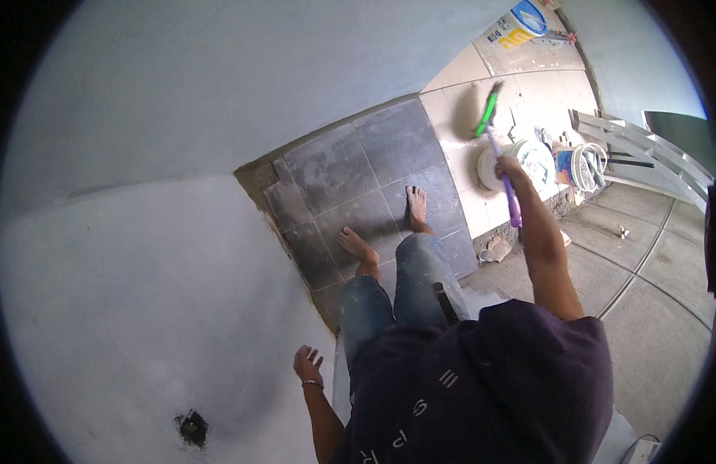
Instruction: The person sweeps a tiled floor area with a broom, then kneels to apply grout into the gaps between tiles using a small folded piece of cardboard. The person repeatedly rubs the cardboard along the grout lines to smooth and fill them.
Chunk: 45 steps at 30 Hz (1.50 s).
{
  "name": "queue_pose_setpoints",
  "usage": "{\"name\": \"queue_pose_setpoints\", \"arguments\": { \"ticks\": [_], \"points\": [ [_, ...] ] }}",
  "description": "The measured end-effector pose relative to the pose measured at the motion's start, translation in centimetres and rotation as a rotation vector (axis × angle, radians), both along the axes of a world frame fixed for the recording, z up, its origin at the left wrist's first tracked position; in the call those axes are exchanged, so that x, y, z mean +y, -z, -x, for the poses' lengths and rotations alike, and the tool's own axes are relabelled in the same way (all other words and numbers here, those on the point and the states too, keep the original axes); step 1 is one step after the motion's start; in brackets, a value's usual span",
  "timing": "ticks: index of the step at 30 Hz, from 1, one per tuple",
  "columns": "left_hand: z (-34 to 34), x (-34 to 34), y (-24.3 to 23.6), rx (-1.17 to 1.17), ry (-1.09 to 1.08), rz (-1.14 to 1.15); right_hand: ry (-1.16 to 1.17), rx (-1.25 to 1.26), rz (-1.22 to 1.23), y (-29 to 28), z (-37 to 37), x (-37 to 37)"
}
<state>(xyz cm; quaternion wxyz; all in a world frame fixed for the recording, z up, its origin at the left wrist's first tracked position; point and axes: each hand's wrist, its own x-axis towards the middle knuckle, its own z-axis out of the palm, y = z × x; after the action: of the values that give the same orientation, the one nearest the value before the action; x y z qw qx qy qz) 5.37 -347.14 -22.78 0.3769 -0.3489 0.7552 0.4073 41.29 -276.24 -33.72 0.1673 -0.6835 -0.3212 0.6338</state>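
Grey tiles (350, 215) look laid, though pale smears (331, 164) remain; at far right, near a white bucket (489, 172), the right hand (511, 168) grips a broom (494, 142); the left hand (308, 363), near left, hangs open and empty.

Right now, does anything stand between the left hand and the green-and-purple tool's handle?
Yes, in this view: the denim-clad legs cross the straight line from left hand to purple handle. The right hand is closed around the handle, nothing visible between.
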Motion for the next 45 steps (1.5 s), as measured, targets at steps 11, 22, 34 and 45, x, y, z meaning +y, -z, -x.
{"name": "queue_pose_setpoints", "arguments": {
  "ticks": [11,22,34,45],
  "points": [
    [-6.7,6.8,3.7,-0.256,0.032,0.032,-0.502,0.350,0.645,-5.5,-1.0,-15.1],
    [-12.8,34.0,-5.7,0.252,0.579,-0.174,-0.565,-0.339,0.205,2.5,-14.4,5.6],
    [-22.0,24.8,-2.2,-0.182,0.543,0.110,-0.392,0.030,0.501,-17.6,-16.9,-1.5],
    [-20.9,21.6,0.6,0.045,0.767,0.108,-0.659,0.385,0.686,0.4,0.4,-8.7]
  ]
}}
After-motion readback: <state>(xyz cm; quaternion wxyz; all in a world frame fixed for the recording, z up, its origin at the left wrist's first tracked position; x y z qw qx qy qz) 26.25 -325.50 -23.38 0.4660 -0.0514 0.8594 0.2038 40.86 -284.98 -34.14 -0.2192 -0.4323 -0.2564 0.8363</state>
